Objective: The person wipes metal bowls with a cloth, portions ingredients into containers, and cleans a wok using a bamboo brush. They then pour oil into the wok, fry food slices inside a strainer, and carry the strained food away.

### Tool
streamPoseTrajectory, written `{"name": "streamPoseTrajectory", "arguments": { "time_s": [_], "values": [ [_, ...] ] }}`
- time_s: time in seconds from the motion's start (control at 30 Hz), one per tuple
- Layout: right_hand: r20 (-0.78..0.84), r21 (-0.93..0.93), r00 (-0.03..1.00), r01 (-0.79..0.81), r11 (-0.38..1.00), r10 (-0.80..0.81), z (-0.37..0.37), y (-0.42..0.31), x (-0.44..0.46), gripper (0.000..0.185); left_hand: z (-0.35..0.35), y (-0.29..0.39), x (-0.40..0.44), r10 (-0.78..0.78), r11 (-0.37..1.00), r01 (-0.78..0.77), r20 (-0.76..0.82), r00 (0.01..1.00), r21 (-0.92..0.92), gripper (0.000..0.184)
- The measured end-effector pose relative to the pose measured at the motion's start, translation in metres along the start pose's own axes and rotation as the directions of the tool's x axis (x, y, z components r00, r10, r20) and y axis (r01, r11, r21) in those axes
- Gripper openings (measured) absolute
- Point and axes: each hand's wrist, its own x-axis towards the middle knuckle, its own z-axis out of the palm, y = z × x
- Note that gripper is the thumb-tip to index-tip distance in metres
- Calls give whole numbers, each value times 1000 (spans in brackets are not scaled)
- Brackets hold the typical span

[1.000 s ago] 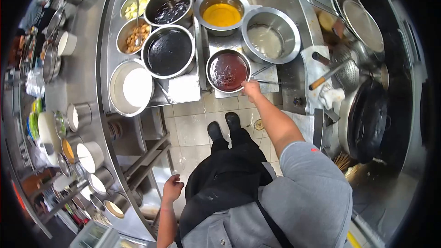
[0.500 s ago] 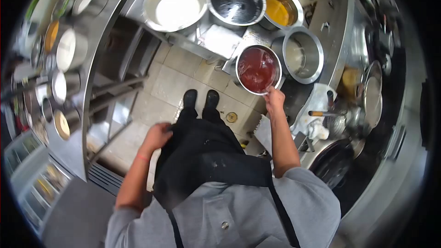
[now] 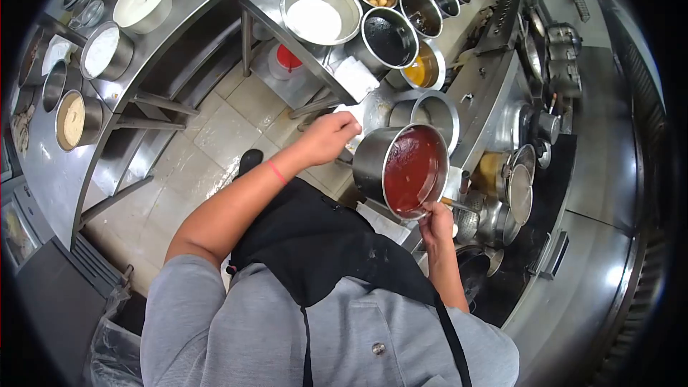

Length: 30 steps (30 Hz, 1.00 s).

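Note:
My right hand [image 3: 438, 223] grips the rim of a steel pot [image 3: 369, 161] at its near right side. Red sauce [image 3: 411, 172] lies inside the pot, which is tilted with its mouth toward me and to the right. To the left of the pot, my left hand [image 3: 328, 137] is raised with its fingers curled closed; nothing shows in it, and it appears apart from the pot. Just behind the held pot stands another steel pot [image 3: 453, 120], partly hidden by it. A white cloth [image 3: 352, 80] rests on the corner of the steel table.
Steel pots of white liquid [image 3: 314, 21], dark liquid [image 3: 389, 37] and yellow liquid [image 3: 419, 73] crowd the table ahead. On the left counter [image 3: 104, 93] are several containers. Strainers [image 3: 521, 190] and pans sit at the right. Tiled floor [image 3: 186, 165] lies below.
The pot of red sauce has come nearer to me and is tilted more. My left hand has risen from beside my apron toward the pot. My view has turned.

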Motion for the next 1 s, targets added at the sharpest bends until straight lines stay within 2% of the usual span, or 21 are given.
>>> {"name": "streamPoseTrajectory", "arguments": {
  "time_s": [0.07,0.13,0.17,0.2,0.27,0.3,0.33,0.4,0.47,0.57,0.63,0.67,0.7,0.77,0.8,0.87,0.93,0.97,1.0],
  "values": [
    [33,52,999,8,999,-10,-2,-5,-9,7,11,15,2,4,1000,-4,-13,1000,5,28],
    [102,112,995,8,994,-19,10,-15,-25,15,16,26,-11,-1,1000,1,-30,1000,18,28],
    [198,147,980,-16,989,-13,5,-13,-24,25,20,34,-24,91,993,-87,-59,994,80,27],
    [200,164,980,-13,986,-21,5,-12,-24,25,24,44,-37,185,974,-172,-77,980,147,26],
    [233,160,972,-5,987,-33,7,-5,-25,27,28,70,-64,208,966,-211,36,978,151,25],
    [211,169,976,16,986,-52,13,-4,-29,28,31,76,-73,217,968,-223,65,974,111,25],
    [200,196,978,17,980,-57,11,1,-29,28,32,79,-78,220,962,-228,68,973,150,26],
    [224,101,972,44,994,-66,-1,10,-28,27,29,82,-81,116,983,-127,91,989,129,25],
    [128,213,987,65,975,-94,17,8,-46,24,24,85,-78,122,975,-149,166,979,164,24],
    [61,113,996,51,992,-58,2,23,-57,18,23,89,-72,108,971,-159,265,958,180,23],
    [-30,168,998,66,983,-62,3,17,-79,18,26,90,-65,77,982,-129,325,943,140,20],
    [-66,187,997,56,981,-44,6,13,-91,17,30,90,-61,98,977,-165,397,913,138,20],
    [-126,214,991,68,974,-41,5,12,-102,8,34,88,-59,91,982,-150,398,913,119,22],
    [-231,248,972,95,964,-36,-7,22,-118,4,49,93,-51,106,991,-133,439,892,31,22],
    [-268,237,963,80,968,-14,-14,26,-126,5,59,95,-47,127,987,-159,500,856,23,22],
    [-365,257,931,123,959,-22,-27,30,-144,12,81,100,-40,83,994,-109,533,842,17,20],
    [-489,270,872,141,953,9,-45,42,-158,12,112,107,-37,98,993,-119,617,781,-7,20],
    [-528,323,849,162,932,35,-44,23,-179,11,129,113,-38,91,995,-94,656,749,-31,20],
    [-525,298,851,160,941,22,-74,55,-173,7,146,117,-39,80,997,-64,690,719,-48,20]
  ]
}}
